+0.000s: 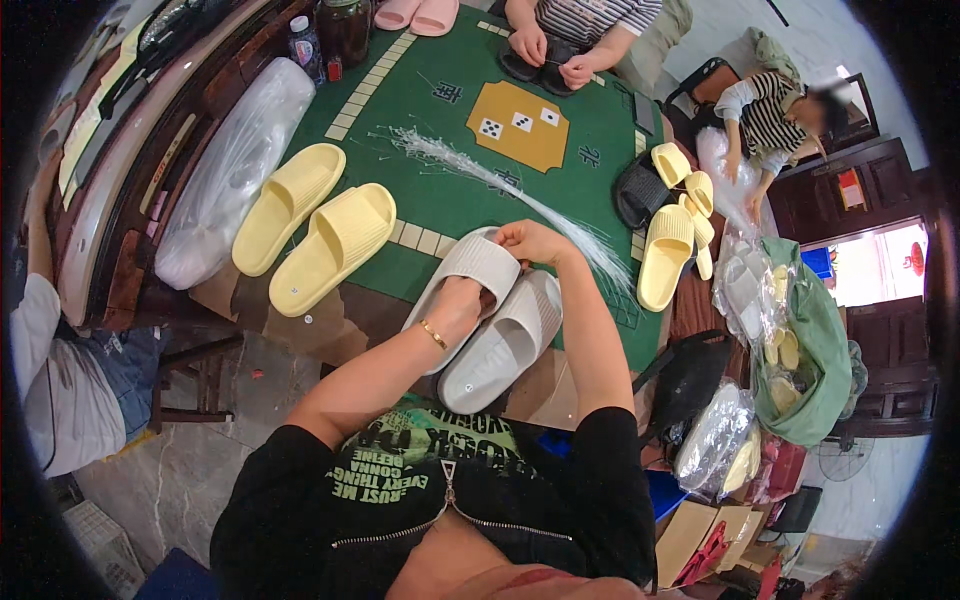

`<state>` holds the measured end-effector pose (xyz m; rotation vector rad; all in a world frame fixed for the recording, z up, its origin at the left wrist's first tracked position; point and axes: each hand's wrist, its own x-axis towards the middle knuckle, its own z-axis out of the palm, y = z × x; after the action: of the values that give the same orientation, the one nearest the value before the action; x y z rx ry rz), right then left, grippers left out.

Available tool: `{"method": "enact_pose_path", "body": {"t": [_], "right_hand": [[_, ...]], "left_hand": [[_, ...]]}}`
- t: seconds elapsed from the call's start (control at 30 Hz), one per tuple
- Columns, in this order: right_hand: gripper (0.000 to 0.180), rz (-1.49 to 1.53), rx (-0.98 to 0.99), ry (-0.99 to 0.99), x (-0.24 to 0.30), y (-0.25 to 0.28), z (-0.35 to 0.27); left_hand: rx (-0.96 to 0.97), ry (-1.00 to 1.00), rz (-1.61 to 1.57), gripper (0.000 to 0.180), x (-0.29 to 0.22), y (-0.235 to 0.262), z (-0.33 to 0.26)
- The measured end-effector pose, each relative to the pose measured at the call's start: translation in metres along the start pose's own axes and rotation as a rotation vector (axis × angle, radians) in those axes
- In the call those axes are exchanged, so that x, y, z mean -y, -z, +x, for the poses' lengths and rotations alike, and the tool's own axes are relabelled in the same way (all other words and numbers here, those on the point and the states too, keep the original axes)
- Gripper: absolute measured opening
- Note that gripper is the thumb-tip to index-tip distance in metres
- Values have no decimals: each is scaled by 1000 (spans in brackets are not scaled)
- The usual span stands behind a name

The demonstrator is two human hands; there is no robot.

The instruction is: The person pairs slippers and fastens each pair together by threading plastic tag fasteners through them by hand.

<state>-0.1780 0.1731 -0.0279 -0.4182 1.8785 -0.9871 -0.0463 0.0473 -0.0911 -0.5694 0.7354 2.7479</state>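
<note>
- Pair of grey slippers lies at the near edge of the green table, just before the person.
- Left hand tucked under the left slipper's strap, gripping it.
- Right hand closed, pinching at that strap's top edge.
- Bundle of clear plastic ties lies just beyond the hands.

Pale grey ribbed slippers and pale yellow ribbed slippers lie on a green table.
</note>
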Motion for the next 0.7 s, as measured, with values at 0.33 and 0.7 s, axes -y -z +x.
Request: {"method": "enact_pose_path", "body": {"t": [0.33,0.7], "right_hand": [[10,43,-17,9,-3,-1,-4],[17,215,-473,238,-27,-19,-23]], "left_hand": [[60,21,64,22,-8,-9,-12],[27,6,151,26,-11,-12,-26]]}}
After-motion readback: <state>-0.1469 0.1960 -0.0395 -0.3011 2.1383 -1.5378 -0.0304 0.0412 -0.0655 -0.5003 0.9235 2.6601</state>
